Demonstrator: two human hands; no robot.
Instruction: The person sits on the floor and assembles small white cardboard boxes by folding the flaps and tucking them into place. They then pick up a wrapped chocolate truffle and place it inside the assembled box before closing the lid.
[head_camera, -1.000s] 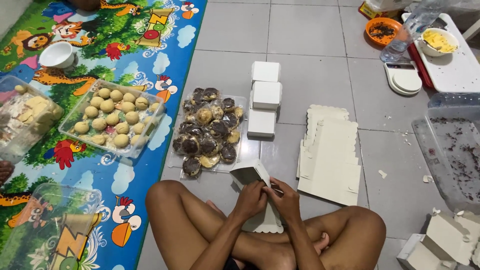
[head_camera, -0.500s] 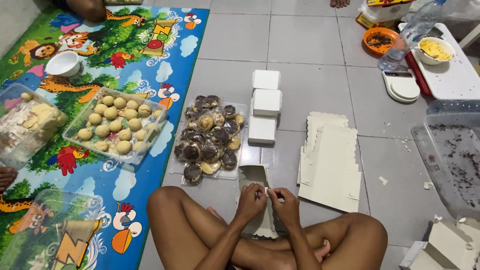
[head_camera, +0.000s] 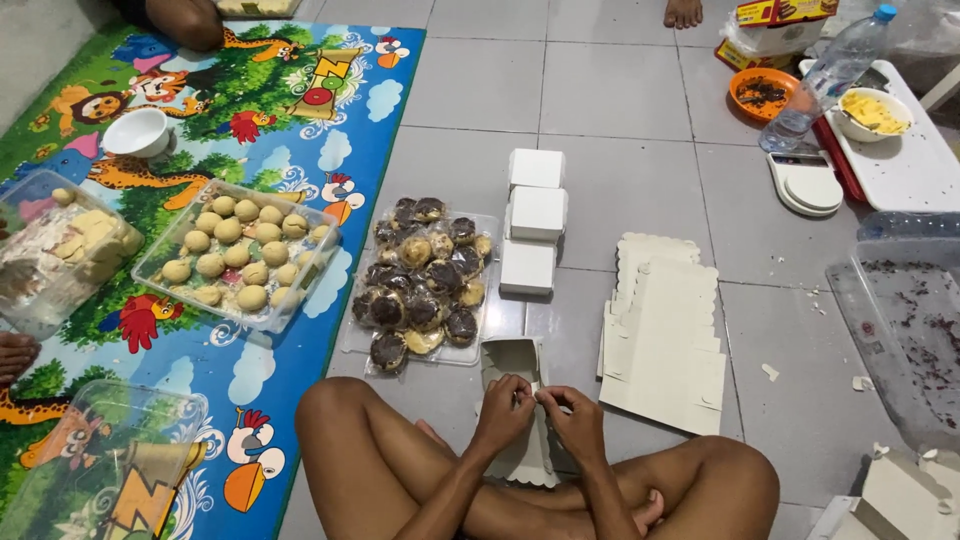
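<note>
Chocolate pastries (head_camera: 422, 280), water bottle (head_camera: 832, 78)

A: Floor?
B: Pale grey square tiles (head_camera: 620, 90) with darker grout lines, a few white scraps on the right.
A: Anything covering it?
B: Colourful cartoon play mat (head_camera: 290, 110) on the left side. Low white table (head_camera: 900, 165) top right. Light is even and soft.

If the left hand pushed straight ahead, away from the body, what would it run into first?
Likely the half-folded white box that the left hand already pinches; beyond it lies the clear tray of dark-topped pastries. Depth is hard to judge from above.
</note>
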